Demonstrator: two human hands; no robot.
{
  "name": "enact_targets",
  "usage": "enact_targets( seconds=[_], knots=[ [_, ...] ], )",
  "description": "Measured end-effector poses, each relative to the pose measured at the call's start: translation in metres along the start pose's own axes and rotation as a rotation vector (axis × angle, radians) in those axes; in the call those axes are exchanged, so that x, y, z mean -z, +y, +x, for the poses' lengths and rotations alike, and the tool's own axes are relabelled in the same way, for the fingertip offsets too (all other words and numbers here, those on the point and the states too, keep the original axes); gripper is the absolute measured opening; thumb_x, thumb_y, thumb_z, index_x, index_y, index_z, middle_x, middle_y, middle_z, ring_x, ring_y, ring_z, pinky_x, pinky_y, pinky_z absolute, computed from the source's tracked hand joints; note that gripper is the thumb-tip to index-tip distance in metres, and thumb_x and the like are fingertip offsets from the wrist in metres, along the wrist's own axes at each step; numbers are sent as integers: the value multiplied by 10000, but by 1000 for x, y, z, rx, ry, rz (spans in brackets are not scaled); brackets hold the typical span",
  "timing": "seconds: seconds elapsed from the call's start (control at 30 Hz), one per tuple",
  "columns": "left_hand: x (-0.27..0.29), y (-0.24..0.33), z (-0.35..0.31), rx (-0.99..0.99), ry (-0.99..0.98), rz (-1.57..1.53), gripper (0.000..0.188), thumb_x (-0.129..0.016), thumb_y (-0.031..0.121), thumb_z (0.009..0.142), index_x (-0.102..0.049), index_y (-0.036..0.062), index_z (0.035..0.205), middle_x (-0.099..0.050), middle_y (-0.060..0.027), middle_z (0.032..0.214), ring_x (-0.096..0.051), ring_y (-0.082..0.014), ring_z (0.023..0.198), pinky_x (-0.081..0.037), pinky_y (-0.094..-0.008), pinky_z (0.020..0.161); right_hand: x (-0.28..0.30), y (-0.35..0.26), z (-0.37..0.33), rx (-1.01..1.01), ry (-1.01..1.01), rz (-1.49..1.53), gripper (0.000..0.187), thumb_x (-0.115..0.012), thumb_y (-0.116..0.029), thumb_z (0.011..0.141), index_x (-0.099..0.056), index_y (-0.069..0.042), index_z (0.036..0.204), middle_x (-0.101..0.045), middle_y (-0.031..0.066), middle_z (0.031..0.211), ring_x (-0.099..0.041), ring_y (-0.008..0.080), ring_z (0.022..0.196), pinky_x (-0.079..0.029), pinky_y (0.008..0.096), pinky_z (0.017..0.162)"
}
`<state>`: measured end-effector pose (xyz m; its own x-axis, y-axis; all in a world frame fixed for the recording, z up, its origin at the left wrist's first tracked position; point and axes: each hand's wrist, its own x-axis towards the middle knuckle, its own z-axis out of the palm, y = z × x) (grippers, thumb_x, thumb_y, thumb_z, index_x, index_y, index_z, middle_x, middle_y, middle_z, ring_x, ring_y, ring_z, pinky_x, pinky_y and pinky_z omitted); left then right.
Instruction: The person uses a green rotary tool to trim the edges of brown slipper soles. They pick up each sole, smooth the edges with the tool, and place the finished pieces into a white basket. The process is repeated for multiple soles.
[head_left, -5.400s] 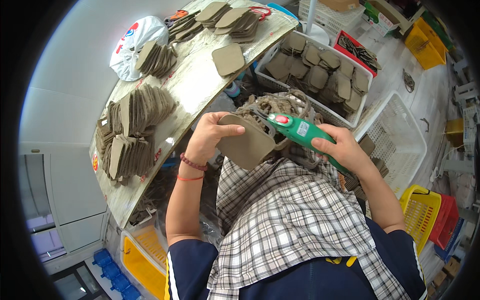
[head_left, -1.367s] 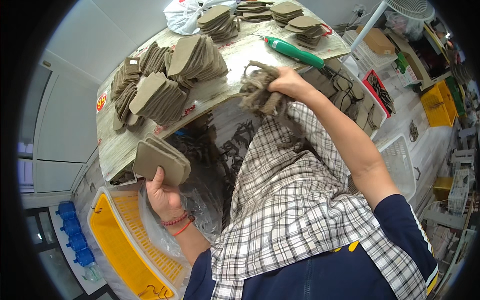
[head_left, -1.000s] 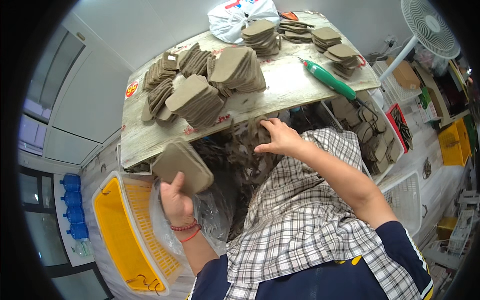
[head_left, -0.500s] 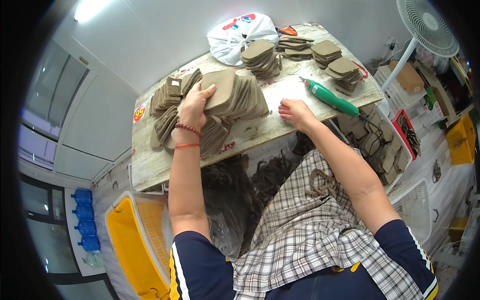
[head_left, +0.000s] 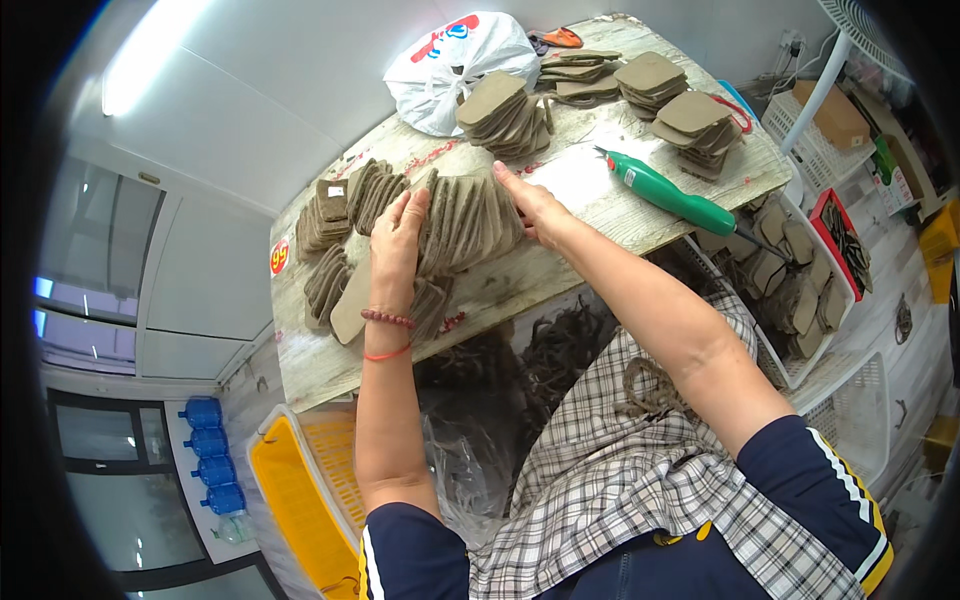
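Note:
Between my two hands stands a row of grey-brown flat pads [head_left: 465,225], rounded squares packed face to face on edge. My left hand [head_left: 398,240] presses flat on its left end, fingers pointing up. Against its right end lies my right hand [head_left: 535,205], thumb raised and the other fingers partly hidden by the pads. One loose pad [head_left: 352,305] leans beside my left wrist. More piles of the same pads [head_left: 322,218] sit to the left. A green corded power tool [head_left: 670,192] with a pointed metal tip lies to the right of my right hand.
The worn wooden table [head_left: 600,235] also bears a tied white plastic bag [head_left: 460,75] and several pad stacks [head_left: 690,125] at the back. Dark scraps [head_left: 560,340] fill clear plastic below the front edge. A yellow crate [head_left: 290,500] is at left, a pad-filled white crate [head_left: 810,345] at right.
My right hand has moved left from the bare tabletop onto the right end of the pad row. The row now stands more upright, and my left hand has turned flat against its left end.

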<state>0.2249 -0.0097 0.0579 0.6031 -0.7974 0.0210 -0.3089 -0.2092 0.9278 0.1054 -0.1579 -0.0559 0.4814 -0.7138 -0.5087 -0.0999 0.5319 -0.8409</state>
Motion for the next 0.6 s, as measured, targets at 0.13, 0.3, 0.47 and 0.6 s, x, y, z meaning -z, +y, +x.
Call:
enact_targets(
  seconds=[0.13, 0.3, 0.47, 0.6],
  knots=[
    [-5, 12, -16, 30, -79, -58, 873, -698, 430, 831, -302, -50, 1443, -472, -226, 1340, -467, -265, 1243, -337, -343, 1065, -1, -3, -9, -27, -259, 79, 1066, -634, -731, 722, -402, 76, 1380, -370, 277, 1440, -327, 355, 1370, -308, 444, 1097],
    [-28, 23, -26, 22, -124, -254, 768, -729, 169, 790, -319, -41, 1405, -536, -171, 1235, -553, -256, 1127, -446, -346, 967, 1, -7, -18, 93, -235, 183, 1006, -657, -704, 727, -487, 104, 1302, -506, 250, 1335, -488, 329, 1248, -404, 388, 1026],
    [-48, 38, -41, 49, -194, -549, 549, -642, 93, 846, -413, 1, 1337, -569, -116, 1201, -602, -208, 1053, -528, -344, 875, 37, -21, -36, 177, -169, 60, 1036, -619, -768, 699, -552, 131, 1209, -631, 235, 1149, -625, 300, 1060, -492, 332, 896],
    [-68, 23, -53, 105, -205, -893, 416, -616, 140, 883, -517, -8, 1260, -624, -138, 1156, -643, -232, 1002, -539, -355, 869, 81, -67, -87, 203, 194, -636, 1004, -546, -798, 725, -568, 96, 1180, -626, 244, 1146, -621, 290, 1061, -466, 353, 906]
  ],
)
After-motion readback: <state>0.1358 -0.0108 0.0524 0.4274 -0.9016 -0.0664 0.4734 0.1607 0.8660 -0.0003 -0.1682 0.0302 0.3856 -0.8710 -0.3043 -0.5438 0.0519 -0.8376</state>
